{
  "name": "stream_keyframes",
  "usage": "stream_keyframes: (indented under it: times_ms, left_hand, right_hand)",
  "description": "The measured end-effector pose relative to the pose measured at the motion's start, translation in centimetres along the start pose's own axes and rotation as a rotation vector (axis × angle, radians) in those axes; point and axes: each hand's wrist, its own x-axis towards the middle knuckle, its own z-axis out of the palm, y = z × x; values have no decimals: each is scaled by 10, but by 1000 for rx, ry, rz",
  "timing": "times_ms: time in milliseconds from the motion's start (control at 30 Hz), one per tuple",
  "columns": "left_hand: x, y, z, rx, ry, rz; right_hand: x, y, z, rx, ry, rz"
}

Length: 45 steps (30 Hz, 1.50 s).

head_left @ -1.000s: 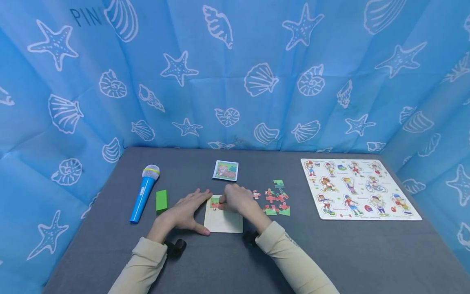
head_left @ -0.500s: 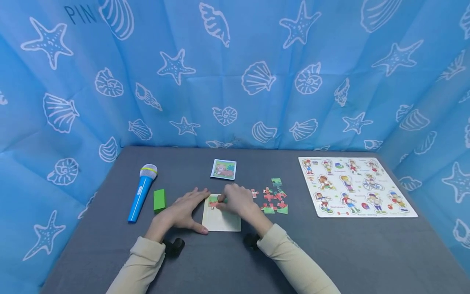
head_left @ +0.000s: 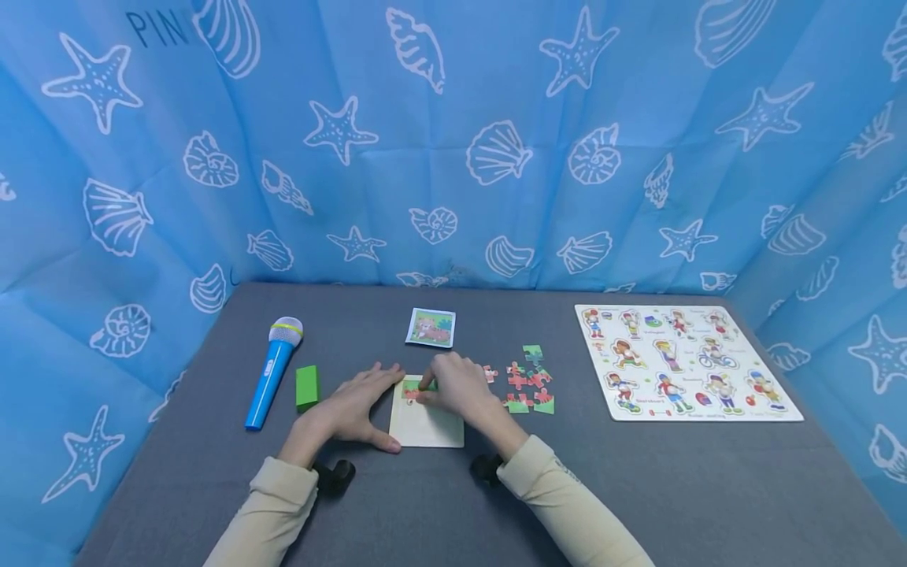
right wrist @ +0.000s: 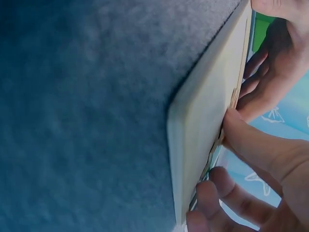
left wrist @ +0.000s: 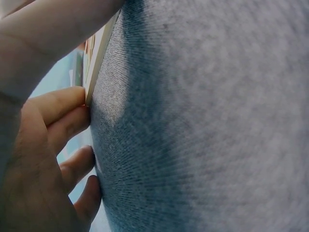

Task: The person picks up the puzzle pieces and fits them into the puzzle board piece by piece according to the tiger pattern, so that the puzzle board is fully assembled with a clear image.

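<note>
A small pale wooden puzzle board lies on the table between both hands. Joined red and green pieces fill its upper left corner. My left hand spreads along the board's left side, forefinger at the far corner and thumb at the near one; its fingertips meet the board edge in the left wrist view. My right hand curls over the upper right part and pinches a puzzle piece, mostly covered by the fingers. In the right wrist view the thumb presses down at the board's inner surface.
Loose puzzle pieces lie right of the right hand. A picture card sits behind the board. Leftward are a green block and a blue toy microphone. A white board with sports figures lies far right, before a blue curtain.
The whole view has shifted slightly. My right thumb and fingers have moved a little over the board's upper part, showing more of the joined pieces. My left hand stays in place.
</note>
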Motion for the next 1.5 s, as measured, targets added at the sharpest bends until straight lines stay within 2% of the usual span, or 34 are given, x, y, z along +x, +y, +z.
stream_keyframes:
  times_ms: [200, 333, 600, 933, 1200, 1500]
  left_hand:
    - [0, 0, 0, 0, -1, 4]
    - [-1, -1, 0, 0, -3, 8]
    - [-1, 0, 1, -1, 7, 10]
    - [-1, -1, 2, -1, 8, 4]
    - [0, -1, 2, 0, 13, 17]
    - [1, -2, 2, 14, 5, 0]
  right_hand:
    - [0, 3, -2, 12, -55, -42]
    - [1, 4, -4, 36, -96, -31]
    - [0, 4, -1, 68, -47, 1]
    - [1, 3, -1, 72, -58, 18]
    - [-2, 7, -10, 43, 15, -2]
    - [-8, 33, -32, -15, 108, 100]
